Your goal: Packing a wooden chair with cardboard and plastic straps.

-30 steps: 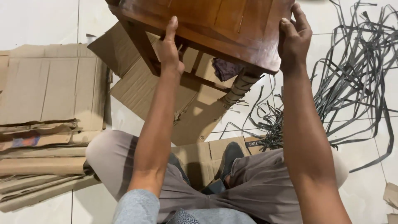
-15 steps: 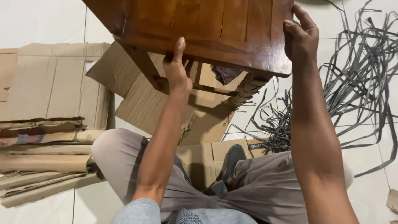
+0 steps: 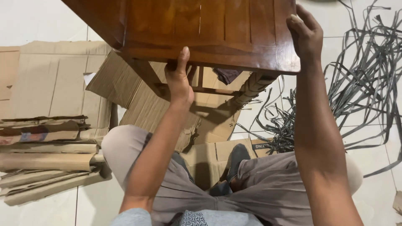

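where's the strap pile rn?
Head view, right side: the grey strap pile lies on the tiled floor, beyond the right hand and beside the wooden table.

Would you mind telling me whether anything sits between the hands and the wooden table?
Nothing visible does. The left hand grips the wooden table at its near edge, and the right hand clasps its right corner directly.

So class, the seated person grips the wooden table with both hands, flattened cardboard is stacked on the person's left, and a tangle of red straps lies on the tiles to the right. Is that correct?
Not quite: the straps are dark grey, not red, as the head view shows. The rest holds: the left hand and right hand both grip the wooden table, and flattened cardboard is stacked on the left.
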